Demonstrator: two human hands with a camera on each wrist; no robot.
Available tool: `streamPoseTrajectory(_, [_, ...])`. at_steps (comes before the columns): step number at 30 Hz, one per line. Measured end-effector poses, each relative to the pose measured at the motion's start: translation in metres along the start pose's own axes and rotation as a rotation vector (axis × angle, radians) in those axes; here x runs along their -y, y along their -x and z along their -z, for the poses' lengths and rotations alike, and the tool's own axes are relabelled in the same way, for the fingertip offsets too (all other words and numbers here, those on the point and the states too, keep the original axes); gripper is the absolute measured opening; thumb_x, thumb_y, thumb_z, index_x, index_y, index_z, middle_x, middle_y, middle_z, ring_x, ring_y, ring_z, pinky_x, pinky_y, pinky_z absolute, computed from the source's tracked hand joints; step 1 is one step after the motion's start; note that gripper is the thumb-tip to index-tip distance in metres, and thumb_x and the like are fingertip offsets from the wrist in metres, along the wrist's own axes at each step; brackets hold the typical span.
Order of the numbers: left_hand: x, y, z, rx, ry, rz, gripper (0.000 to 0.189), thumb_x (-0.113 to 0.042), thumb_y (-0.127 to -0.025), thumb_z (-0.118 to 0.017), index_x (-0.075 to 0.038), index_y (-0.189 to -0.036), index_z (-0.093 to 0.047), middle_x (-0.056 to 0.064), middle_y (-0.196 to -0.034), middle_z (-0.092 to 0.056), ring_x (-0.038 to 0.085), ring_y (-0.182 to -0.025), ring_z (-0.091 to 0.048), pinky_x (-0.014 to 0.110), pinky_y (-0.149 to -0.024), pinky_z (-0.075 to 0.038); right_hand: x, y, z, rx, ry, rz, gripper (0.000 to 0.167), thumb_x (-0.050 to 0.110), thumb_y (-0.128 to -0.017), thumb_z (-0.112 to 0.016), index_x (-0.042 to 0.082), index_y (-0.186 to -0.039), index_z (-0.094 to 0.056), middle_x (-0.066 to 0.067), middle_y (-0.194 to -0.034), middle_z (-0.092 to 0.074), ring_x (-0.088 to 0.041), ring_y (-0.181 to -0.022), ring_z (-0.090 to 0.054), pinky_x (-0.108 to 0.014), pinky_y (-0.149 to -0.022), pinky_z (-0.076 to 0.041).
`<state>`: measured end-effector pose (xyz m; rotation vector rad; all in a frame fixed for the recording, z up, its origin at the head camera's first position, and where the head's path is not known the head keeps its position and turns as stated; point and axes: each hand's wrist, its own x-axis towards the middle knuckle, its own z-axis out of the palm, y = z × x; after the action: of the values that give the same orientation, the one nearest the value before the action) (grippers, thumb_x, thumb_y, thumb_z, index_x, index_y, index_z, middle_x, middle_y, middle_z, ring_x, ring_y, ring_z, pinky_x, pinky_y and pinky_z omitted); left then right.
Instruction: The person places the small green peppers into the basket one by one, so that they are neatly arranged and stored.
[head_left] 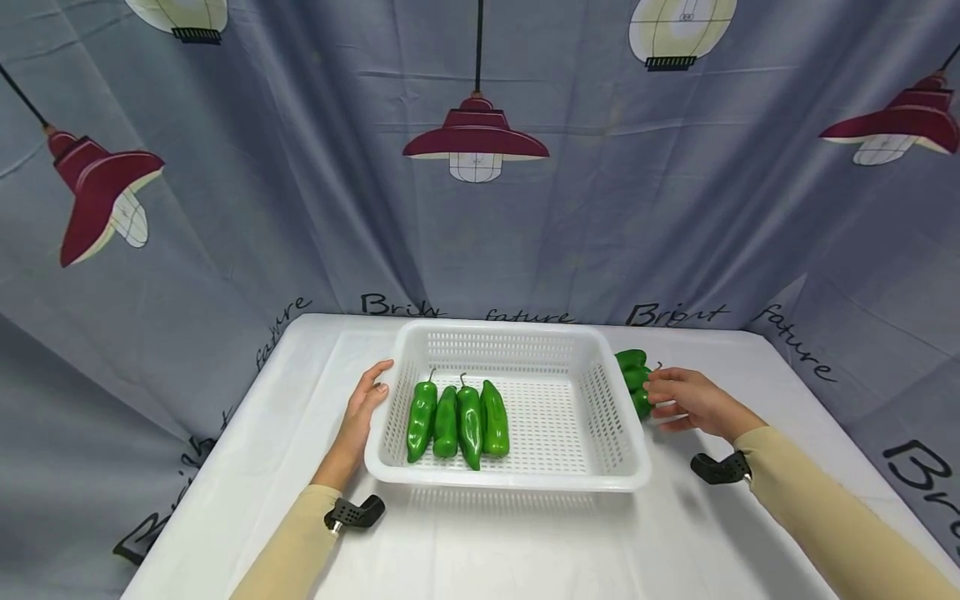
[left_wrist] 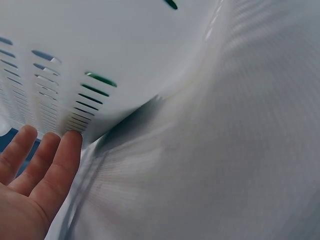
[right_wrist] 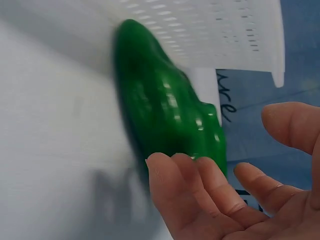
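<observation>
A white plastic basket (head_left: 562,481) with slotted walls holds several long green peppers (head_left: 446,421) side by side in its left half. My left hand (head_left: 365,414) is at the basket's left side. In the left wrist view its extended fingers (left_wrist: 59,172) lie against the slotted outer wall. Beyond the right wall, more green peppers (head_left: 633,360) lie on the table, partly hidden by the basket and my right hand (head_left: 693,402). In the right wrist view, that hand's spread, slightly bent fingertips overlap the near end of a green pepper (right_wrist: 150,95), with nothing gripped.
A white cloth (head_left: 480,550) covers the table under the basket. Behind and at both sides hangs a grey-blue curtain (head_left: 330,208) printed with lamps and lettering. Each wrist carries a black device (head_left: 720,468).
</observation>
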<state>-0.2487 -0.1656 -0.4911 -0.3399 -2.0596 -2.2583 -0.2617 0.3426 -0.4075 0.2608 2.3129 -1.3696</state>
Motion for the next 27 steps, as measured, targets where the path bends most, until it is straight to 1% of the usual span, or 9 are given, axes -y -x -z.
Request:
streamPoseTrajectory(3, [0.0,0.0,0.001,-0.001,-0.005,-0.002,0.046,-0.018,-0.106,-0.036,-0.008,-0.151,-0.036,0.001,-0.123,-0.055,0.009,-0.1,-0.065,0.026,-0.083,-0.06,-0.009,0.0,-0.004,0.005,-0.033,-0.008,0.07,0.031,-0.106,-0.052,-0.007,-0.155,-0.021,-0.021,-0.128,-0.059,-0.018,-0.094,-0.068,-0.039,-0.081,-0.063])
streamPoseTrajectory(10, [0.0,0.0,0.002,0.006,-0.006,0.004,0.047,-0.019,-0.107,-0.035,-0.008,-0.152,-0.034,0.001,-0.125,-0.055,0.01,-0.102,-0.065,0.027,-0.085,-0.06,-0.022,0.0,-0.011,-0.002,-0.082,-0.023,0.07,0.029,-0.105,-0.053,-0.006,-0.156,-0.02,-0.016,-0.122,-0.061,-0.018,-0.092,-0.067,-0.039,-0.079,-0.063])
streamPoseTrajectory(15, [0.001,-0.001,0.001,0.009,-0.006,0.004,0.047,-0.02,-0.106,-0.035,-0.007,-0.152,-0.034,-0.001,-0.124,-0.055,0.009,-0.102,-0.065,0.027,-0.085,-0.059,-0.026,-0.003,-0.013,-0.022,-0.075,-0.028,0.072,0.031,-0.105,-0.053,-0.006,-0.157,-0.017,-0.016,-0.118,-0.061,-0.017,-0.089,-0.067,-0.038,-0.076,-0.063])
streamPoseTrajectory(19, [0.001,0.0,0.001,0.003,-0.008,0.008,0.048,-0.019,-0.106,-0.036,-0.007,-0.152,-0.034,-0.001,-0.124,-0.055,0.009,-0.101,-0.064,0.027,-0.084,-0.059,-0.029,-0.008,-0.016,-0.067,-0.031,-0.033,0.072,0.032,-0.105,-0.054,-0.005,-0.156,-0.02,-0.016,-0.114,-0.062,-0.015,-0.085,-0.067,-0.037,-0.074,-0.063])
streamPoseTrajectory(21, [0.0,0.0,0.0,0.003,-0.006,0.007,0.048,-0.019,-0.106,-0.036,-0.007,-0.152,-0.034,-0.001,-0.124,-0.055,0.009,-0.101,-0.064,0.027,-0.085,-0.059,-0.028,-0.01,-0.019,-0.097,0.006,-0.04,0.073,0.034,-0.104,-0.055,-0.005,-0.156,-0.023,-0.018,-0.114,-0.063,-0.016,-0.083,-0.067,-0.037,-0.073,-0.063])
streamPoseTrajectory(23, [0.0,0.0,0.001,0.005,-0.005,0.007,0.048,-0.02,-0.106,-0.036,-0.008,-0.152,-0.034,-0.001,-0.125,-0.055,0.009,-0.101,-0.064,0.027,-0.085,-0.059,-0.027,-0.013,-0.02,-0.123,0.055,-0.045,0.074,0.037,-0.102,-0.056,-0.005,-0.154,-0.025,-0.023,-0.117,-0.063,-0.017,-0.083,-0.068,-0.036,-0.072,-0.062])
streamPoseTrajectory(27, [0.002,0.0,0.001,0.01,-0.002,0.008,0.047,-0.02,-0.106,-0.036,-0.008,-0.152,-0.034,0.0,-0.126,-0.055,0.009,-0.102,-0.064,0.028,-0.085,-0.059,-0.022,-0.018,-0.024,-0.167,0.142,-0.066,0.077,0.044,-0.1,-0.059,-0.005,-0.152,-0.029,-0.03,-0.127,-0.058,-0.021,-0.087,-0.068,-0.036,-0.071,-0.06])
